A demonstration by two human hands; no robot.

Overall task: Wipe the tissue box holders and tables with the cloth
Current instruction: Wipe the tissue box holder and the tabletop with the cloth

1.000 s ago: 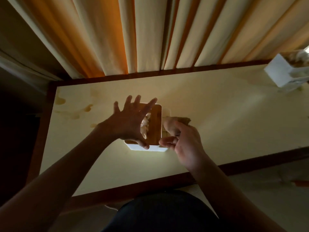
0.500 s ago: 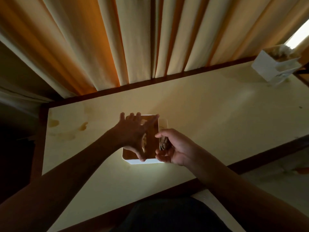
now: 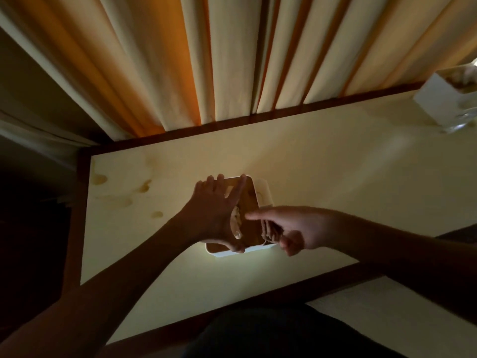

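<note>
Pretty dim shot overall. Light glows through the curtains [image 3: 232,60] and flares at the top right corner, arms are near-silhouettes, left side is almost black (wide-angle bends the edges too).

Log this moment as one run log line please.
stage: wiping holder top | left hand: fingers spread, steadying tissue box holder | right hand: holds cloth against lid | second holder: far right, untouched

Curtain [image 3: 232,60]: cream and orange vertical pleats, hanging behind the far table edge, backlit. Stains [image 3: 124,192]: several brownish blotches near the left end of the tabletop. Dark clothing [image 3: 271,334]: person's lap, bottom centre. Pale floor [image 3: 387,319]: lower right.
</note>
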